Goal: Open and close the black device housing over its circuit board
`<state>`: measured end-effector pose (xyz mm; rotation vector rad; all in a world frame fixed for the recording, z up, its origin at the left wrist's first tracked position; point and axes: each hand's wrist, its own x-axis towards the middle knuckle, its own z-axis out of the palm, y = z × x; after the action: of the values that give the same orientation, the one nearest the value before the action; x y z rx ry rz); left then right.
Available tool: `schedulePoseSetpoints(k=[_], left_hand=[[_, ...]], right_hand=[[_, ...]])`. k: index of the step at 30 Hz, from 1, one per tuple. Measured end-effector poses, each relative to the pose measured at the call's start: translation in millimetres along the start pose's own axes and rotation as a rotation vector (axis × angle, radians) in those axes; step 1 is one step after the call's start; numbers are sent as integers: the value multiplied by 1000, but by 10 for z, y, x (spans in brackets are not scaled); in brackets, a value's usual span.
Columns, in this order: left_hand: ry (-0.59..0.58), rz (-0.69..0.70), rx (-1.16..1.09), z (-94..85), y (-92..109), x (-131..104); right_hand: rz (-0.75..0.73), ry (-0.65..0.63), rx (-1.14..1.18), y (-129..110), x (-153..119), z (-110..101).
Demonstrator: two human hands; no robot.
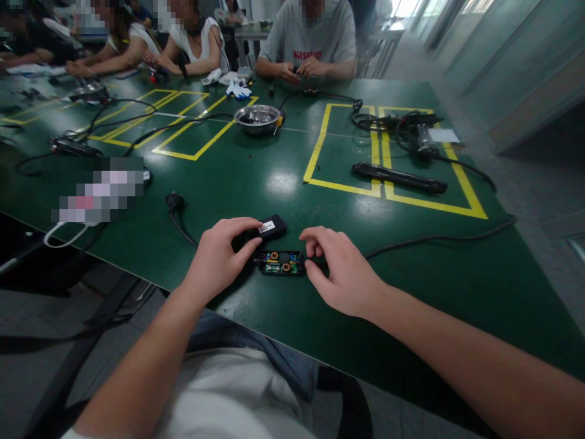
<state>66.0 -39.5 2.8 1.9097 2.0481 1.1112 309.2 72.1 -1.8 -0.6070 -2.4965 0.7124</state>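
An open black casing (282, 263) with a green circuit board, copper coils and coloured wires lies near the table's front edge. Just behind it is a black cover (273, 227) with a white label. My left hand (223, 253) has its thumb and fingers around the left end of this cover. At the casing's right end, my right hand (340, 268) curls its fingers and thumb near the black cable; whether it pinches anything is hard to tell. A black plug (174, 202) on a cable lies left of my left hand.
On the green table (256, 177) stand a metal bowl (257, 119), a wrapped black bar (399, 177) and bundled cables (406, 125) inside yellow tape outlines. A black cable (439, 239) runs right. Several people sit across the table.
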Motion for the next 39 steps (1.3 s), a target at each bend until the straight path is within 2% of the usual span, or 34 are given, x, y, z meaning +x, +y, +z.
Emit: schedulePoseSetpoints(k=[2, 5, 8, 17, 23, 25, 29, 31, 34, 39], left_hand=[[-28, 101, -85, -46, 37, -23], [-151, 271, -176, -104, 91, -42], [-230, 324, -158, -121, 112, -34], [-259, 334, -148, -98, 77, -15], [-266, 294, -175, -114, 112, -25], [-227, 239, -169, -104, 109, -38], [-62, 70, -106, -44, 59, -47], [-58, 34, -67, -11, 42, -33], [-104, 75, -11, 4, 55, -8], [-112, 178, 40, -53, 129, -27]], right_hand=[[9, -1, 35, -2, -14, -20], [-16, -15, 48, -13, -22, -40], [-46, -45, 6, -30, -6, -45], [-54, -56, -14, -38, 13, -37], [-56, -43, -18, -46, 7, -33], [-34, -23, -26, -51, 3, -31], [9, -4, -36, -43, -1, -18], [-10, -31, -52, -29, 3, -7], [-52, -51, -84, -8, 10, 8], [-75, -44, -114, 6, -2, 28]])
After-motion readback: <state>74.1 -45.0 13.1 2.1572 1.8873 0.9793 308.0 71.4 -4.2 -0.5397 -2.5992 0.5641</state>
